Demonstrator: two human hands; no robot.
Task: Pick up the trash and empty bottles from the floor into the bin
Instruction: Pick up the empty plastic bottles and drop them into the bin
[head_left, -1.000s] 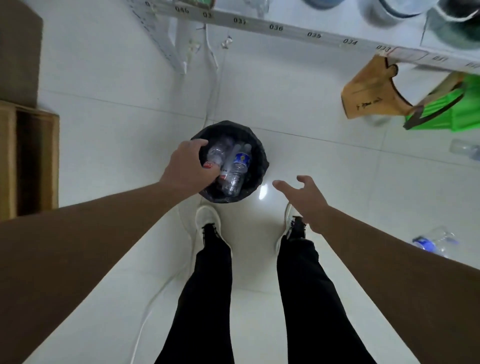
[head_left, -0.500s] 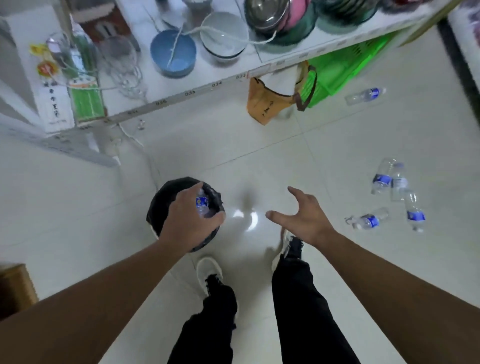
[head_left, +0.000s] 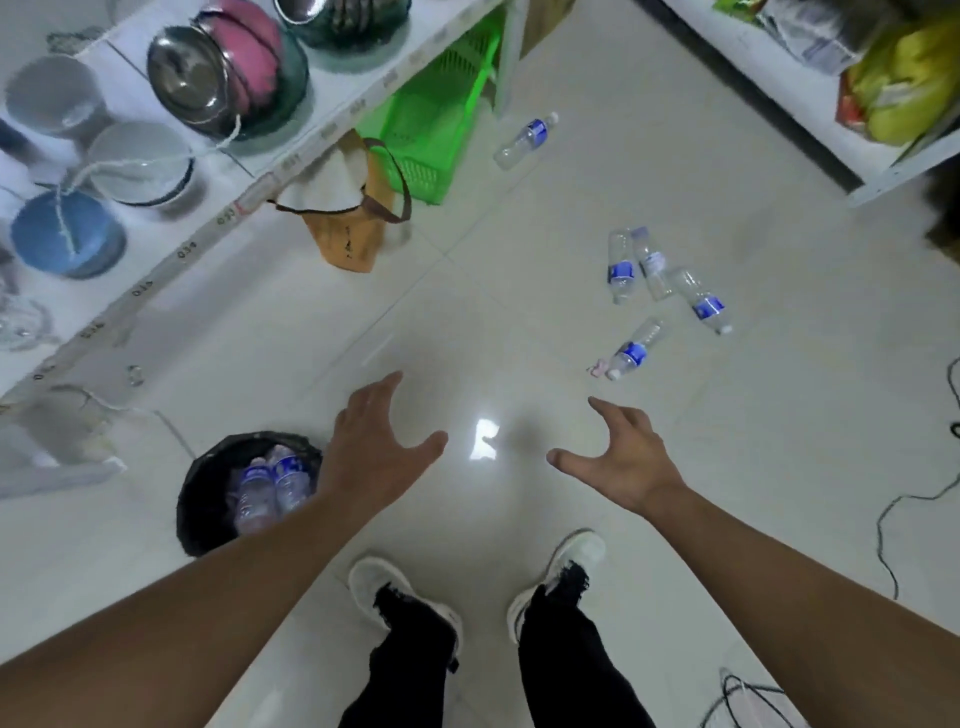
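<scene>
Five clear bottles with blue labels lie on the white tile floor (head_left: 519, 322), all beyond the bin (head_left: 208, 499) and off to its right as you look down. Bin: black, lined, by your left forearm, several bottles inside it (head_left: 270, 488). Nearest loose bottle (head_left: 635, 349) lies alone, with a small pale scrap (head_left: 597, 370) touching or just beside its cap end; can't tell which. Past it, a cluster of three bottles (head_left: 657, 273), fanned out and touching or nearly so. Farthest from the bin, a single bottle (head_left: 525, 139) rests near a green basket (head_left: 436, 135) under the shelf (head_left: 171, 260). Your left hand (head_left: 376, 457) hovers just right of the bin's rim, fingers spread, nothing in it. Your right hand (head_left: 626, 465) is well right of the bin, also spread and empty, thumb pointing back toward the left hand.
</scene>
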